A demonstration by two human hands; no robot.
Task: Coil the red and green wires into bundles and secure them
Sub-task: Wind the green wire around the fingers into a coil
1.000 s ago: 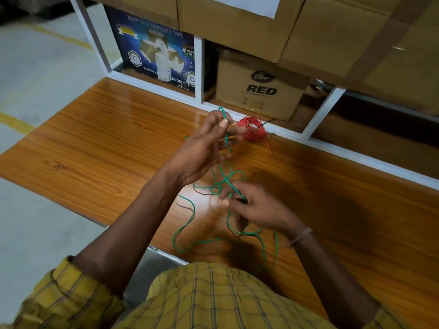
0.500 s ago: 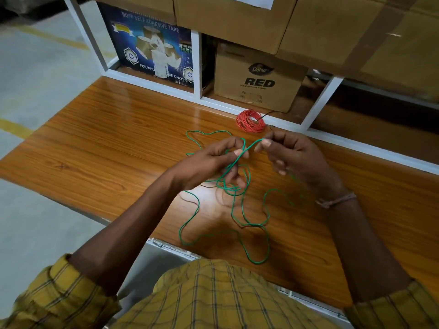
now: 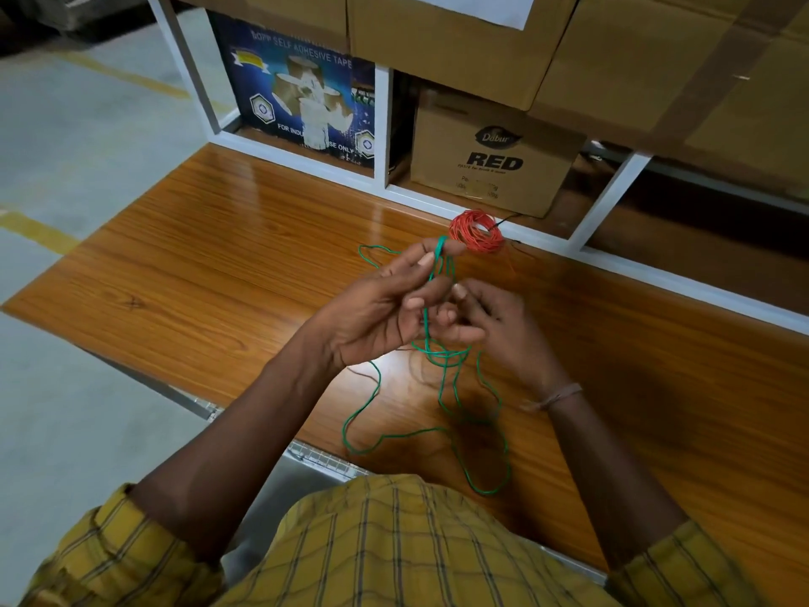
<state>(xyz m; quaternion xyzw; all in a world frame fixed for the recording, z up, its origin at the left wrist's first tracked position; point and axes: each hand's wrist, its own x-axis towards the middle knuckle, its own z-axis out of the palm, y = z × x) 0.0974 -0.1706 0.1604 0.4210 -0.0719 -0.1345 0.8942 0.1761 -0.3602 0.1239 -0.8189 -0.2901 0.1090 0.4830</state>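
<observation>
A thin green wire (image 3: 362,414) lies in loose loops on the wooden table (image 3: 197,273), trailing toward my body. My left hand (image 3: 385,308) is raised above the table and holds several turns of this wire looped over its fingers, with the thumb pinching them. My right hand (image 3: 499,326) sits close beside it, fingers curled and pinching the wire just below the left fingers. The red wire (image 3: 478,232) is a tight round coil lying on the table beyond my hands, near the shelf frame.
A white shelf frame (image 3: 381,124) runs along the table's far edge, holding a blue tape box (image 3: 297,89) and a brown carton marked RED (image 3: 490,159). Larger cartons (image 3: 613,46) sit above. Grey floor (image 3: 65,387) lies to the left.
My left hand has lifted with more green wire looped on its fingers. My right hand moved down and inward against the left. The loose loops on the table shifted.
</observation>
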